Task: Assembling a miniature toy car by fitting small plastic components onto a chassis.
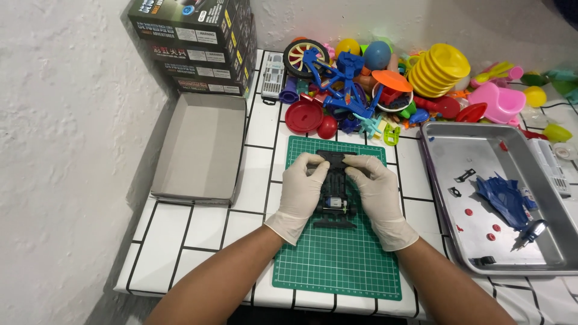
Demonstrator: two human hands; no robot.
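Observation:
A black toy car chassis (335, 198) lies on a green cutting mat (337, 259) in the middle of the white tiled table. Both my hands wear pale latex gloves. My left hand (299, 192) grips the chassis on its left side, fingers curled over the far end. My right hand (376, 195) grips the right side in the same way. A small silver motor part shows between my hands near the chassis's near end.
A metal tray (439, 180) on the right holds blue plastic pieces (503, 195), small red parts, black clips and a small screwdriver (530, 232). An empty grey cardboard lid (201, 147) lies left. Stacked dark boxes (198, 42) and a heap of colourful toys (391, 78) fill the back.

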